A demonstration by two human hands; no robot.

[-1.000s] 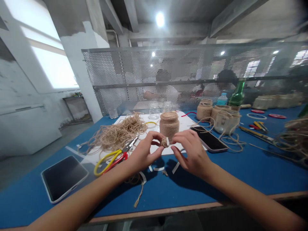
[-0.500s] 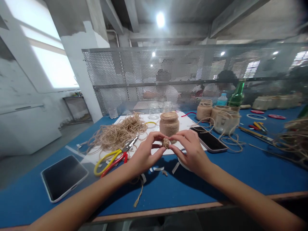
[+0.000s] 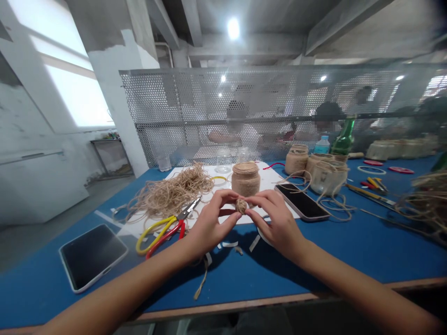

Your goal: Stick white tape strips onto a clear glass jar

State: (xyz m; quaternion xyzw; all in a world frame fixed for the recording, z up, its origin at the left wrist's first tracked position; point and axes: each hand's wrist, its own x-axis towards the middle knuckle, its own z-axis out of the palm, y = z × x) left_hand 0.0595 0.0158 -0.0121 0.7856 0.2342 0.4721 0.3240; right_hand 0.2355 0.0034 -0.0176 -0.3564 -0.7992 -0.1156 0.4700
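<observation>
A small ball of jute twine is held above the blue table between both my hands. My left hand pinches it from the left with thumb and fingers. From the right, my right hand pinches the same ball. Just behind stands a jar wrapped in twine on a white board. A loose end of twine trails on the table under my left wrist.
Yellow and red scissors and a twine heap lie left, a dark tablet nearer left. A phone lies right, with wrapped jars, bottles and tools beyond. People sit behind a perforated screen.
My right hand's fingers have closed in on the twine ball and both hands have drawn slightly nearer each other. A white scrap seen at the ball earlier is no longer visible.
</observation>
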